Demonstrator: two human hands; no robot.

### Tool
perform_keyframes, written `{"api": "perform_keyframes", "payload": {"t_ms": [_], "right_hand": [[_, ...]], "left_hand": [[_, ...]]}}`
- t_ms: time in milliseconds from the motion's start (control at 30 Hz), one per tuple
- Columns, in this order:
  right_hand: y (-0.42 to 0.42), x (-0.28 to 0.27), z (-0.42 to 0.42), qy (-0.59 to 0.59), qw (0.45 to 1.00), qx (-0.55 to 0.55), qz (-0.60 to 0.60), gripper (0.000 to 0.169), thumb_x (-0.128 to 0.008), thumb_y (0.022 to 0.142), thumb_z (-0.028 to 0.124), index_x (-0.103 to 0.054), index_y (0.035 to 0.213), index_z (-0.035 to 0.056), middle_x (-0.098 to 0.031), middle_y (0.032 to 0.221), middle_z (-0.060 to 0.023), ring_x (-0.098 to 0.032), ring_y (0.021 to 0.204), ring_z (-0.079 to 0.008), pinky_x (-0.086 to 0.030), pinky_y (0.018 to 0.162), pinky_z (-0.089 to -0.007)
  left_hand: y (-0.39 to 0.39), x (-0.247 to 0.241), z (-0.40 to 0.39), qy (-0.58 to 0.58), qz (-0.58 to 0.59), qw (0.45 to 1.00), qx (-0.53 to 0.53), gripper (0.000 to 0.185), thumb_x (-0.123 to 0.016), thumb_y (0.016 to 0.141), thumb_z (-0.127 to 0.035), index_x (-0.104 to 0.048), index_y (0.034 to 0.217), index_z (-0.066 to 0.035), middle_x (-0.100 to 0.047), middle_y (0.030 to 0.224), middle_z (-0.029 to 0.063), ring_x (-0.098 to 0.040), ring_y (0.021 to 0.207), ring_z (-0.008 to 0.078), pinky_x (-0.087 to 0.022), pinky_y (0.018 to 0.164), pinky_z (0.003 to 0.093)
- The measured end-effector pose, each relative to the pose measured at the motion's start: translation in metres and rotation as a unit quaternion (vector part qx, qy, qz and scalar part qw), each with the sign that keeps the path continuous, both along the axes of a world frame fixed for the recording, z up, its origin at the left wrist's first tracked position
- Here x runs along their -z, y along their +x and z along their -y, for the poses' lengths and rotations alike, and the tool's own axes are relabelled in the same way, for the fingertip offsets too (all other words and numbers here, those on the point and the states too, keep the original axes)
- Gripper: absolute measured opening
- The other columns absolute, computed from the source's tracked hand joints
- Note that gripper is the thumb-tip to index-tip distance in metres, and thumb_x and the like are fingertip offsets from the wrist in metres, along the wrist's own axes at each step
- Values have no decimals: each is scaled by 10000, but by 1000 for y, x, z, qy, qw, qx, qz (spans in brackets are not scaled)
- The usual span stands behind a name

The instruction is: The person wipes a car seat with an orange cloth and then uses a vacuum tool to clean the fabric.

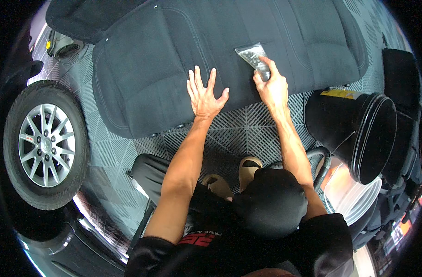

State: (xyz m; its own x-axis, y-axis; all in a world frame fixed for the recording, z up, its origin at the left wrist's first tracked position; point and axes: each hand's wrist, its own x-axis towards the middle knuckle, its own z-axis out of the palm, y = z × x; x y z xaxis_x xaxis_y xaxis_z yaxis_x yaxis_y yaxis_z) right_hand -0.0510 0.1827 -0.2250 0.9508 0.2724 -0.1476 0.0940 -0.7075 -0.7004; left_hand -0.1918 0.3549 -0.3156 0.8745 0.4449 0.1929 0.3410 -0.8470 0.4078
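Note:
A black fabric car bench seat (138, 72) with stitched seams lies across the floor in front of me. My left hand (206, 95) rests on its near part, palm down with the fingers spread, holding nothing. To the right, my right hand (274, 83) grips a clear plastic upholstery extractor nozzle (253, 55) by its narrow end. The nozzle's wide mouth points up and left, against the dark fabric. Bubbly or foamy wet matter shows through the clear plastic. My right fingers hide part of its neck.
A black drum-shaped container (335, 117) stands at right, near a corrugated hose (322, 169) and translucent bucket (359, 199). A car wheel (46, 145) stands at left. Grey grid tiles (245, 128) cover the floor. A device with a round opening (67, 48) sits at upper left.

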Motion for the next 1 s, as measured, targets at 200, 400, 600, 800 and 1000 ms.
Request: {"api": "perform_keyframes", "payload": {"t_ms": [200,400,600,800,1000], "right_hand": [[54,-8,-42,-19,1000,-13,-12,480,-754,927,280,-626,1387,229,-776,953,-254,-771,928,-436,-604,839,-505],[85,-5,-63,-34,998,-32,34,489,-751,933,307,-625,1398,221,-780,991,-253,-771,980,-426,-600,877,-504],[107,-15,-84,-46,998,-33,22,509,-752,931,314,-626,1409,196,-779,1061,-253,-759,1031,-438,-594,928,-527],[161,-23,-117,-83,994,-52,52,535,-754,934,335,-628,1429,176,-758,1193,-249,-722,1160,-429,-570,1027,-512],[210,-20,-156,-47,995,-59,63,546,-753,930,371,-646,1413,140,-770,1138,-219,-725,1065,-373,-576,964,-470]], "left_hand": [[0,0,-1,-6,5,1000,5,842,-699,890,-562,-430,1633,-269,-241,1715,286,-222,1575,523,-256,1229,661],[-2,0,0,-12,-1,1000,6,847,-704,886,-552,-429,1635,-267,-237,1715,289,-226,1571,524,-256,1228,665],[-3,2,-1,-11,-1,1000,6,851,-704,886,-556,-426,1637,-271,-229,1717,286,-219,1573,522,-243,1233,667],[0,0,1,-18,-2,1000,5,855,-707,882,-559,-422,1639,-282,-224,1721,279,-214,1577,517,-235,1238,664],[-4,1,-1,-29,-9,1000,-3,862,-712,877,-562,-415,1643,-303,-207,1730,268,-196,1585,510,-218,1248,659]]}}
